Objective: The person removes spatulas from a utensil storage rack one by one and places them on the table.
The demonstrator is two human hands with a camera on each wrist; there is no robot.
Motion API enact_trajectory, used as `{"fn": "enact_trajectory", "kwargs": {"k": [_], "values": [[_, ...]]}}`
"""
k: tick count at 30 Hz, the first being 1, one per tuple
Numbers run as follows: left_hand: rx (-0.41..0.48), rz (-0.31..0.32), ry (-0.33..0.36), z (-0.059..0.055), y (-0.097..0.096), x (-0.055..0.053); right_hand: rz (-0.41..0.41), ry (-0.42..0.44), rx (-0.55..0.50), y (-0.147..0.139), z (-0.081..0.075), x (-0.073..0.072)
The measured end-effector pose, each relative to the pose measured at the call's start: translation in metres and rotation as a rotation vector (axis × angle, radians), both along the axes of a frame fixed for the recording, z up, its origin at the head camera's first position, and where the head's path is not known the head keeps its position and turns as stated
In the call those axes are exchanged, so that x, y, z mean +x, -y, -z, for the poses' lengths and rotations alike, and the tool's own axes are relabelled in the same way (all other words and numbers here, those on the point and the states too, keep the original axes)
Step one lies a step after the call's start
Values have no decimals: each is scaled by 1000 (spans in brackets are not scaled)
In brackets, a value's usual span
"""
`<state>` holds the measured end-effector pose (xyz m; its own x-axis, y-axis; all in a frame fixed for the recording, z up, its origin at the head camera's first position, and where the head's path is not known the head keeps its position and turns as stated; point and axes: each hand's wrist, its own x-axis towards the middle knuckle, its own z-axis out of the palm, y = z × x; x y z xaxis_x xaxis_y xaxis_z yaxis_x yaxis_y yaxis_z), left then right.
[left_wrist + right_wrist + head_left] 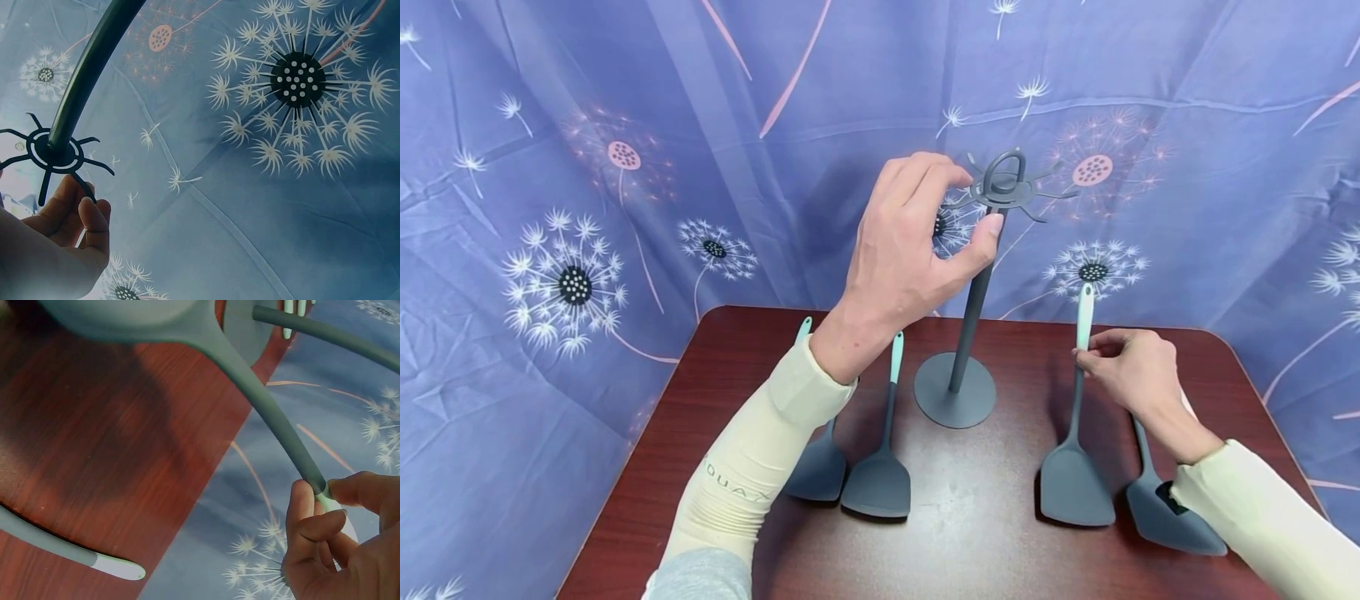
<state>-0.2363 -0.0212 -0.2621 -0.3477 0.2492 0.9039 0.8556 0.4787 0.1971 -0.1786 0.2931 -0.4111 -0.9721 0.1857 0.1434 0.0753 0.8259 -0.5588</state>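
Near the middle stands a dark grey utensil rack [973,300], a post on a round base with a ring of hooks on top. My left hand [906,233] grips its hooked top from the left, index finger at the rim and thumb below. From beneath, the left wrist view shows the hooks [57,151] beside the curled fingers. My right hand [1131,367] pinches a turner [1077,483] where its grey shaft meets the mint handle [325,501]. The handle is tilted up; in the head view the blade looks low, close to the table.
Two more turners lie left of the rack, a near one [878,483] and another [818,468] partly behind my left arm. A further turner [1172,517] lies under my right forearm. Behind the brown table [970,533] hangs a blue dandelion-print cloth [850,75].
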Motion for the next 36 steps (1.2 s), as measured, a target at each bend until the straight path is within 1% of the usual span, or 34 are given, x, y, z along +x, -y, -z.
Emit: {"fn": "enact_trajectory", "kwargs": {"k": [4, 12, 18, 20, 26, 36], "values": [[-3, -2, 3, 0, 0, 0, -6, 19, 1, -3, 6, -4], [-2, -9, 3, 1, 1, 1, -43, 86, -4, -8, 18, -12], [0, -10, 5, 1, 0, 1, -78, 109, 21, -9, 25, -17], [0, -9, 5, 1, 0, 1, -82, 114, 30, -10, 26, -19], [1, -10, 4, 2, 0, 1, -80, 164, 20, -11, 32, -22], [2, -9, 1, 2, -1, 1, -82, 168, 45, -12, 41, -26]]}}
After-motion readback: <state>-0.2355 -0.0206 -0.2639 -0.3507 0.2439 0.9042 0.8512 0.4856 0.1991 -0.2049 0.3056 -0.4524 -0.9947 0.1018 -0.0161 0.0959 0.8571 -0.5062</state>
